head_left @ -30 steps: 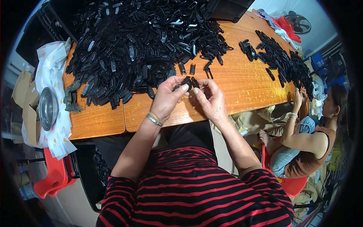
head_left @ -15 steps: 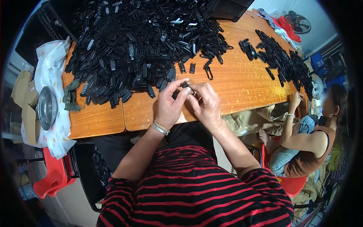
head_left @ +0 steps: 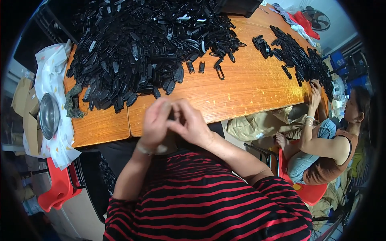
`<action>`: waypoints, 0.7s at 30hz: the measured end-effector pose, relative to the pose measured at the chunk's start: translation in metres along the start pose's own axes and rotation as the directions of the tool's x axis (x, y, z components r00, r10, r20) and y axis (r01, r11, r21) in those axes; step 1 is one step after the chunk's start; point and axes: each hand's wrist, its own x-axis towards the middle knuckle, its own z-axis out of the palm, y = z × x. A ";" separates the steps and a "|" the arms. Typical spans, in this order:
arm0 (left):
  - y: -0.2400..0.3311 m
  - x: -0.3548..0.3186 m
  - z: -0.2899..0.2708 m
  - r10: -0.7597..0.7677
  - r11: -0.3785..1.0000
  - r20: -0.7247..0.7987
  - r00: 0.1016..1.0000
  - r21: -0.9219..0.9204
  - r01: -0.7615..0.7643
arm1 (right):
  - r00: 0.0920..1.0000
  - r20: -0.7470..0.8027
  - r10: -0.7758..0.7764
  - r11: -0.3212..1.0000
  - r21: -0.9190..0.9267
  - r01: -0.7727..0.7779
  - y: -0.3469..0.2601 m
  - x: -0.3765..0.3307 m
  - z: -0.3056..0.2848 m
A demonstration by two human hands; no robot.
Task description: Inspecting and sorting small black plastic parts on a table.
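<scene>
Close together over the table's near edge, both hands are smeared by motion. My left hand (head_left: pixel 155 124) has its fingers curled inward, with the wristband below it. Beside it my right hand (head_left: pixel 193 124) bends its fingers toward the left one, thumb stretched across. Whatever lies between the fingers is hidden. Beyond the hands spreads a large heap of black plastic clip-like parts (head_left: pixel 136 52). Two small black pieces (head_left: pixel 196 67) and an open black frame-shaped part (head_left: pixel 219 69) lie apart from the heap on the wooden table (head_left: pixel 249 84).
A smaller pile of black parts (head_left: pixel 297 56) lies at the far right, where a seated person (head_left: pixel 329 150) reaches to it. At the left are a metal bowl (head_left: pixel 49 116), plastic sheeting (head_left: pixel 48 76) and a red chair (head_left: pixel 58 188). A dark bin (head_left: pixel 239 6) stands behind.
Both hands have drawn back toward my body and to the left, away from the loose pieces. The small black part between my fingers no longer shows. The seated person's hand has moved up to the pile.
</scene>
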 end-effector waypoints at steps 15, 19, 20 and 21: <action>0.051 -0.029 -0.100 0.319 0.395 -0.071 0.945 0.917 -0.064 | 0.944 -0.311 0.106 0.618 -0.723 -0.308 0.066 0.056 -0.130; 0.024 0.063 -0.021 0.395 0.183 0.388 0.833 0.855 -0.485 | 0.960 -0.224 0.168 0.592 -0.756 -0.280 0.069 0.076 -0.130; 0.015 0.083 -0.007 0.381 0.086 0.454 0.805 0.850 -0.520 | 0.962 -0.183 0.205 0.604 -0.750 -0.271 0.069 0.078 -0.131; 0.011 0.099 0.005 0.357 0.026 0.505 0.786 0.836 -0.548 | 0.961 -0.140 0.239 0.617 -0.742 -0.261 0.068 0.081 -0.132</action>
